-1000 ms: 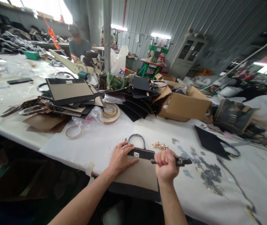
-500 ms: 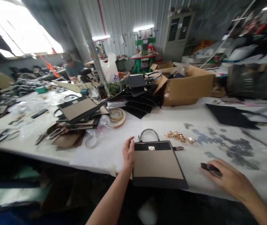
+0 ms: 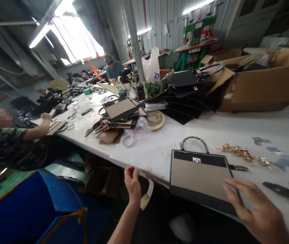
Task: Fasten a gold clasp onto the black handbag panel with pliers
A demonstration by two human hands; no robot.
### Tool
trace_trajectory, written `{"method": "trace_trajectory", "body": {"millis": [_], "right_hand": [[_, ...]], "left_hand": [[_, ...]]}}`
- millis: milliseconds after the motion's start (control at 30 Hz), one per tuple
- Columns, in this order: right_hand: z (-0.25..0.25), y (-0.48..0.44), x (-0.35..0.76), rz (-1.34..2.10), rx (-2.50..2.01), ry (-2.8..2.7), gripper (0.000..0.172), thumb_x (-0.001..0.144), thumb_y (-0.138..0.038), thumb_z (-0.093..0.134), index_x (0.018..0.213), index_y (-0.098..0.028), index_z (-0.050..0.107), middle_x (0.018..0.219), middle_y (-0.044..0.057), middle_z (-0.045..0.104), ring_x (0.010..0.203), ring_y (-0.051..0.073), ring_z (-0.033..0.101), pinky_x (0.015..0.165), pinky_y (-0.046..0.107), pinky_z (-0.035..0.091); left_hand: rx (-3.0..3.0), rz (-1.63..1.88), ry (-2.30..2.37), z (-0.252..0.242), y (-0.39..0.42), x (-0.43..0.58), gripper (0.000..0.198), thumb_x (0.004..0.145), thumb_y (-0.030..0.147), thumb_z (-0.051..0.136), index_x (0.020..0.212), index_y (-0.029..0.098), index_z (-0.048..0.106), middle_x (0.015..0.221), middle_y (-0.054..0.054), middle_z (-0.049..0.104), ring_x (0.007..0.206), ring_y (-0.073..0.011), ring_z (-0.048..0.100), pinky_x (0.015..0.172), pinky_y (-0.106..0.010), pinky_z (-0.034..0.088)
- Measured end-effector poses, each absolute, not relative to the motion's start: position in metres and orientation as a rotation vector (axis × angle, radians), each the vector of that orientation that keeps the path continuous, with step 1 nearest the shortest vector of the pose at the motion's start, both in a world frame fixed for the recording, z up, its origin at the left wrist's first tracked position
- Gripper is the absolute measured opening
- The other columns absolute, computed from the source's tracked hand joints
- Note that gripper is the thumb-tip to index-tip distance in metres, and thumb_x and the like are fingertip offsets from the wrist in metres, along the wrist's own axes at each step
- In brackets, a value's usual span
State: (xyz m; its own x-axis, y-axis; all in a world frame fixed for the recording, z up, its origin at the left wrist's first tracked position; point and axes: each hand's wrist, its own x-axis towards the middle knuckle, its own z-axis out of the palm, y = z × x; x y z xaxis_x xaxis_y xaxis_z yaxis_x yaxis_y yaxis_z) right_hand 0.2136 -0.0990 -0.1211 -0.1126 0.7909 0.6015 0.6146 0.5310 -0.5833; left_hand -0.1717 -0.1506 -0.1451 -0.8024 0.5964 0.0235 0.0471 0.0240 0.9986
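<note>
handbag panel point(image 3: 201, 176), tan with black borders, a small metal clasp and a curved handle at its far edge, lies flat on the white surface point(image 3: 236, 128), its near edge hanging over the rim. right hand point(image 3: 257, 211) is spread with loose fingers over the panel's near right corner, grasping nothing; whether it touches the panel cannot be told. left hand point(image 3: 132, 183) is at the surface's near edge, fingertips pinched on the rim of the white sheet beside a dangling strip of tape point(image 3: 147, 196). gold metal fittings point(image 3: 238, 152) lie in a heap just right of the handle. rolls of tape point(image 3: 156, 120) sit further back, near a stack of panels point(image 3: 120, 110). another person's arm point(image 3: 36, 130) rests on the surface far left.
</note>
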Motion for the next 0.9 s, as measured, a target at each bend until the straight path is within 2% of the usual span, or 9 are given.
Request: {"method": "trace_trajectory", "body": {"millis": [100, 200, 267, 367, 500, 600, 700, 800, 900], "right_hand": [[-0.101, -0.099, 0.135, 0.427, -0.881, -2.086, 0.022, 0.098, -0.032, 0.063, 0.118, -0.031, 0.070, 0.111, 0.006, 0.073, 0.100, 0.023, 0.073, 0.088, 0.035, 0.060], [-0.095, -0.090, 0.066, 0.679, -0.793, -2.210, 0.029, 0.097, -0.024, 0.061, 0.126, -0.029, 0.067, 0.122, 0.007, 0.070, 0.109, 0.024, 0.071, 0.096, 0.038, 0.061], [-0.099, -0.083, 0.034, 0.810, -0.843, -2.222, 0.037, 0.095, -0.020, 0.062, 0.131, -0.027, 0.065, 0.128, 0.009, 0.067, 0.115, 0.025, 0.068, 0.103, 0.042, 0.059], [-0.109, -0.077, 0.010, 0.923, -0.983, -2.201, 0.043, 0.089, -0.016, 0.064, 0.131, -0.022, 0.065, 0.130, 0.011, 0.063, 0.122, 0.027, 0.063, 0.111, 0.045, 0.053], [-0.118, -0.073, 0.006, 0.983, -1.040, -2.185, 0.042, 0.086, -0.015, 0.064, 0.127, -0.021, 0.067, 0.128, 0.012, 0.061, 0.125, 0.027, 0.059, 0.114, 0.043, 0.048], [-0.119, -0.074, 0.007, 1.014, -1.025, -2.150, 0.039, 0.086, -0.016, 0.063, 0.125, -0.023, 0.067, 0.126, 0.011, 0.062, 0.123, 0.027, 0.059, 0.114, 0.041, 0.048], [-0.118, -0.073, 0.006, 1.058, -1.009, -2.093, 0.043, 0.082, -0.012, 0.062, 0.123, -0.023, 0.068, 0.122, 0.010, 0.063, 0.119, 0.026, 0.060, 0.111, 0.041, 0.049], [-0.116, -0.066, 0.012, 1.238, -0.917, -1.936, 0.048, 0.076, -0.013, 0.064, 0.124, -0.022, 0.068, 0.125, 0.011, 0.065, 0.118, 0.025, 0.062, 0.109, 0.042, 0.050], [-0.108, -0.056, 0.034, 1.503, -0.912, -1.505, 0.044, 0.082, -0.025, 0.065, 0.125, -0.022, 0.066, 0.125, 0.011, 0.068, 0.116, 0.026, 0.065, 0.106, 0.045, 0.052]], "left_hand": [[0.657, 1.673, 1.929, -0.163, -0.173, -0.163, 0.037, 0.092, 0.056, 0.065, 0.105, 0.021, 0.063, 0.099, -0.007, 0.071, 0.096, -0.0225, 0.071, 0.090, -0.039, 0.058], [0.738, 1.505, 1.903, -0.166, -0.177, -0.156, 0.046, 0.093, 0.063, 0.059, 0.108, 0.020, 0.066, 0.107, -0.010, 0.074, 0.104, -0.0250, 0.071, 0.093, -0.039, 0.057], [0.811, 1.437, 1.864, -0.162, -0.173, -0.156, 0.049, 0.092, 0.065, 0.060, 0.105, 0.019, 0.068, 0.103, -0.009, 0.075, 0.099, -0.0251, 0.071, 0.089, -0.037, 0.056], [0.901, 1.336, 1.804, -0.154, -0.166, -0.163, 0.048, 0.090, 0.064, 0.064, 0.093, 0.016, 0.069, 0.086, -0.005, 0.072, 0.082, -0.0207, 0.068, 0.079, -0.032, 0.053], [1.081, 1.175, 1.885, -0.144, -0.161, -0.169, 0.042, 0.094, 0.055, 0.062, 0.076, 0.017, 0.066, 0.068, 0.000, 0.060, 0.066, -0.0146, 0.055, 0.066, -0.027, 0.044], [1.485, 1.089, 2.077, -0.131, -0.160, -0.162, 0.033, 0.099, 0.038, 0.056, 0.071, 0.020, 0.057, 0.073, 0.000, 0.056, 0.072, -0.0156, 0.053, 0.070, -0.028, 0.042], [1.925, 1.013, 1.951, -0.110, -0.159, -0.146, 0.030, 0.102, 0.027, 0.049, 0.075, 0.021, 0.056, 0.083, -0.003, 0.058, 0.083, -0.0181, 0.055, 0.078, -0.030, 0.043], [1.944, 1.053, 1.621, -0.083, -0.154, -0.129, 0.027, 0.105, 0.032, 0.047, 0.083, 0.021, 0.059, 0.091, -0.005, 0.062, 0.084, -0.0166, 0.057, 0.079, -0.030, 0.045], [1.601, 1.078, 1.473, -0.057, -0.141, -0.122, 0.032, 0.106, 0.045, 0.046, 0.088, 0.021, 0.056, 0.076, 0.001, 0.056, 0.065, -0.0122, 0.053, 0.063, -0.025, 0.043]]}}
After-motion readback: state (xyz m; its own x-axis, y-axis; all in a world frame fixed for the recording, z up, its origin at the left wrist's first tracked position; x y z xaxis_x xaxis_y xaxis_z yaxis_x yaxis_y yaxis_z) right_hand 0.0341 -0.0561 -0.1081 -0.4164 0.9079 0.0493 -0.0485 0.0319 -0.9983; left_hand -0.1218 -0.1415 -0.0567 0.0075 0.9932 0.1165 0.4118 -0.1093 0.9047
